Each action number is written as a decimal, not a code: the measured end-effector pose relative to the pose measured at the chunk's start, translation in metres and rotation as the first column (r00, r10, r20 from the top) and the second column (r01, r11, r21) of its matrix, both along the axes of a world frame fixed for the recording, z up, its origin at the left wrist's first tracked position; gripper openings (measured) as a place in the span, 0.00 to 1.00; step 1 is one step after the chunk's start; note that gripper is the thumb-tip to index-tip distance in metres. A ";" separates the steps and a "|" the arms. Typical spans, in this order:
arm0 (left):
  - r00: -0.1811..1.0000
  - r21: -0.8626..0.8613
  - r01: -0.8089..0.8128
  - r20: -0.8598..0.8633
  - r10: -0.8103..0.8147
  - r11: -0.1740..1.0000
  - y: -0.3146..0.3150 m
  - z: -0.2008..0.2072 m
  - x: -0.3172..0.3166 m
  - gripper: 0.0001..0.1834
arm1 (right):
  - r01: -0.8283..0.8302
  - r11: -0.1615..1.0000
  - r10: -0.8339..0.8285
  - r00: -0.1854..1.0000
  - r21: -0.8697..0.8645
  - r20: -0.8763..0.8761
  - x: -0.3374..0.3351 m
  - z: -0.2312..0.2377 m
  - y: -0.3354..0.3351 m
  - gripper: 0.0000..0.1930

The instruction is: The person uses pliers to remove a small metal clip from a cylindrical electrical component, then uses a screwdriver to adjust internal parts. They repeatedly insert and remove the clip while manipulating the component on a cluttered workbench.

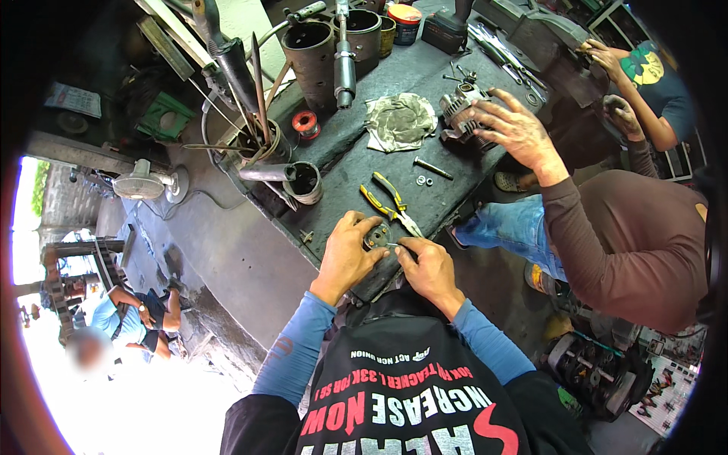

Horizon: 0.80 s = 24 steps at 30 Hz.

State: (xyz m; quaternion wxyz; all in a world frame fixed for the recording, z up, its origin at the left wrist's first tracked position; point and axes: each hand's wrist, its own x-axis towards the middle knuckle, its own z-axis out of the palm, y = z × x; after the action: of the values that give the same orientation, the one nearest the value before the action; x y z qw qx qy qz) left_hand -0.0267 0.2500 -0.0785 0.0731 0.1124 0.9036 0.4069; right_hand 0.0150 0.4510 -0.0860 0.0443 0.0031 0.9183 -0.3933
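Close to the workbench's near edge, my left hand (pixel 349 256) grips a small round dark metal part (pixel 377 236) between thumb and fingers. My right hand (pixel 428 271) is closed in a pinch beside it, with a thin, light-coloured piece (pixel 392 245) at its fingertips, touching or very near the part; its kind is too small to tell. Just beyond my hands lie yellow-and-black pliers (pixel 394 205), jaws toward my right hand. A long bolt (pixel 434 168) and a pair of small nuts or washers (pixel 425 181) rest farther right.
A co-worker's hand (pixel 523 133) is on an alternator (pixel 460 114) at the right; another person works beyond. A crumpled cloth (pixel 400 121), a red spool (pixel 305 123) and metal cans (pixel 307 57) stand on the dark workbench (pixel 345 171). Wrenches (pixel 500 57) lie at the back.
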 end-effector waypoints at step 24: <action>0.982 0.111 -0.159 -0.087 0.169 0.981 0.013 -0.023 0.014 0.29 | 0.010 0.988 0.002 0.997 0.156 -0.072 -0.008 0.009 -0.016 0.10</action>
State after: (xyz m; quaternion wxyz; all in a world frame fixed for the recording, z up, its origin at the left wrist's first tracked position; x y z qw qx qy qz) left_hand -0.0127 0.2628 -0.1015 -0.0101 0.0606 0.8899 0.4520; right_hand 0.0073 0.4352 -0.0775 0.0101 -0.0057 0.9473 -0.3201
